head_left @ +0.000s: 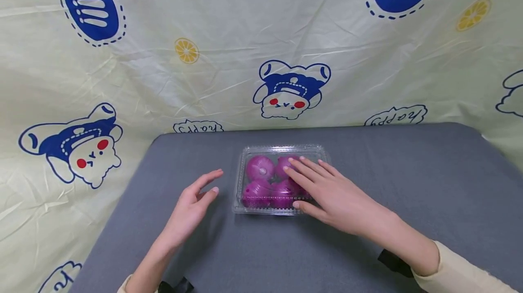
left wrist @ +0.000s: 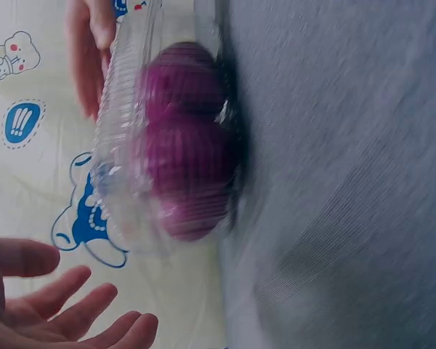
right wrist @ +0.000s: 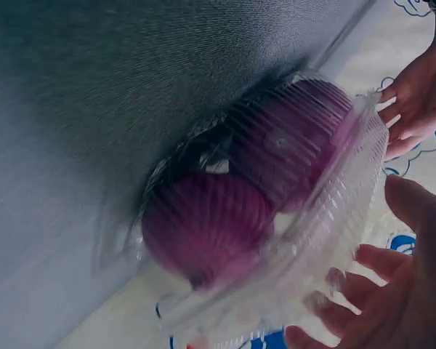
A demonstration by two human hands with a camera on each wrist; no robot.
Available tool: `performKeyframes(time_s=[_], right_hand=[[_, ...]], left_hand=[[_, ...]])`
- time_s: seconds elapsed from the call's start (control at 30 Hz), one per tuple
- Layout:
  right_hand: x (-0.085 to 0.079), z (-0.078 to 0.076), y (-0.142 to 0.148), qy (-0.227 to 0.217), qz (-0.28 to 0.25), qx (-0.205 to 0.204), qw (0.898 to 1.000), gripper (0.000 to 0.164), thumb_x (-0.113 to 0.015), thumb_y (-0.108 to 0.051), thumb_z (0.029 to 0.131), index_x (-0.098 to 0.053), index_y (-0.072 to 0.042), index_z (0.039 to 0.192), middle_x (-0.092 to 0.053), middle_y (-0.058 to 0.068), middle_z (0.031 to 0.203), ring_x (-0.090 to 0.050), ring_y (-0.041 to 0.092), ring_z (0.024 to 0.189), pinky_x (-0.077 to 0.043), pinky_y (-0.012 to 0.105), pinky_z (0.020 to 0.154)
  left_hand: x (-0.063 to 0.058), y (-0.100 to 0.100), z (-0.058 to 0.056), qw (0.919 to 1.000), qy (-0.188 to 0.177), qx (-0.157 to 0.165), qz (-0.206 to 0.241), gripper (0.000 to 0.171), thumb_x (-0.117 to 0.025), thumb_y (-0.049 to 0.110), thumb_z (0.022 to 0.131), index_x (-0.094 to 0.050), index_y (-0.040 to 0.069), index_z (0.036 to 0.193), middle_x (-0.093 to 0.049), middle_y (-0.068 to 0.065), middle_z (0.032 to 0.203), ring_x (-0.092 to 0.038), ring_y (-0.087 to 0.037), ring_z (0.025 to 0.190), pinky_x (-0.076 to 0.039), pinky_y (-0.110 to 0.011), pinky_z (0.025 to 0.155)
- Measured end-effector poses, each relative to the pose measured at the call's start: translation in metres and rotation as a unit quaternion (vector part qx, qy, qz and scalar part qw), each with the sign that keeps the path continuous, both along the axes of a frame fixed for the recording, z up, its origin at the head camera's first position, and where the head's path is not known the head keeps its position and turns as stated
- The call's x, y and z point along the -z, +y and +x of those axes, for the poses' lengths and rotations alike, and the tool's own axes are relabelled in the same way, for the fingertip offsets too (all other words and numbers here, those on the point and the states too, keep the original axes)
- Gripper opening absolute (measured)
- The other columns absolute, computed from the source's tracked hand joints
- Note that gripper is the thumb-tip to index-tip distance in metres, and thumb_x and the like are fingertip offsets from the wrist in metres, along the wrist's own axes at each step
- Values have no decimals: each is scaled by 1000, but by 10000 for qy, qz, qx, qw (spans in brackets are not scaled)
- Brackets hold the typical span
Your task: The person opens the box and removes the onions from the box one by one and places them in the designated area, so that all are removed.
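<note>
Several purple onions (head_left: 260,168) sit inside a clear plastic clamshell box (head_left: 238,188) with a ribbed lid, which lies closed on the table. My right hand (head_left: 337,193) is spread over the box's right side, its straight fingers overlapping the lid in the head view and hiding part of the onions. In the right wrist view, the fingers of that right hand (right wrist: 385,283) lie close along the lid's edge. My left hand (head_left: 194,200) is apart from the box, to its left, with fingers extended and nothing in them. The left wrist view shows the onions (left wrist: 189,160) slightly blurred.
A grey cloth covers the table (head_left: 261,252), whose far edge runs behind the box. Beyond it hangs a pale curtain (head_left: 229,88) printed with blue cartoon figures and orange slices. Black straps (head_left: 395,263) show at the wrists.
</note>
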State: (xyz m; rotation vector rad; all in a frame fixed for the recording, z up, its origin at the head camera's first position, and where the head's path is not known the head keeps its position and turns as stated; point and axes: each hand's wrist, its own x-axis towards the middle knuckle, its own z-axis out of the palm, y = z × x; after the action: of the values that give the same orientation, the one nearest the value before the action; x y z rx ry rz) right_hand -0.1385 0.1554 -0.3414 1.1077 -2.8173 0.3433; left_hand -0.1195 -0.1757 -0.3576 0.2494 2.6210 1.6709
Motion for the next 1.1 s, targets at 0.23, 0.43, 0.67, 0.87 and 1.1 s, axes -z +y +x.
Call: performKeyframes(time_s=[0.23, 0.43, 0.67, 0.87, 1.1], right_hand=[[2, -11, -22, 92, -269, -491, 9984, 71, -59, -50, 95, -34, -21, 155, -26, -2, 161, -21, 20, 147, -18, 50, 116], [5, -17, -41, -151, -522, -723, 9959, 71, -61, -49, 94, -35, -25, 155, -30, -2, 159, -25, 21, 145, -23, 52, 114], [8, -23, -61, -167, -585, -1133, 9917, 71, -65, -49, 92, -37, -26, 153, -29, -6, 159, -23, 20, 146, -22, 53, 114], [9, -29, -76, -72, -521, -1484, 9875, 68, -66, -48, 92, -42, -27, 151, -34, -5, 157, -23, 18, 146, -24, 53, 113], [12, -38, -92, -152, -292, -1798, 9832, 61, -71, -46, 89, -53, -28, 143, -45, -5, 150, -27, 18, 144, -24, 50, 114]], left_hand=[[11, 4, -5, 9945, -573, -199, 858, 37, -56, 10, 100, -56, 12, 137, -52, -8, 141, -44, -23, 134, -37, -47, 107], [15, 6, -9, 9854, -1034, -205, 1335, 41, -57, 5, 98, -55, 9, 138, -50, -12, 144, -46, -23, 132, -38, -47, 106], [20, 7, -12, 9518, -1727, 164, 2529, 50, -51, -6, 95, -40, -5, 144, -46, -21, 143, -50, -28, 126, -42, -42, 104], [24, 10, -12, 9308, -2191, 358, 2904, 59, -51, -10, 91, -34, -4, 147, -51, -19, 129, -60, -21, 105, -48, -37, 95], [26, 8, -13, 9061, -2539, 533, 3342, 63, -52, -13, 91, -30, -2, 149, -59, -9, 113, -61, -17, 93, -51, -32, 89]])
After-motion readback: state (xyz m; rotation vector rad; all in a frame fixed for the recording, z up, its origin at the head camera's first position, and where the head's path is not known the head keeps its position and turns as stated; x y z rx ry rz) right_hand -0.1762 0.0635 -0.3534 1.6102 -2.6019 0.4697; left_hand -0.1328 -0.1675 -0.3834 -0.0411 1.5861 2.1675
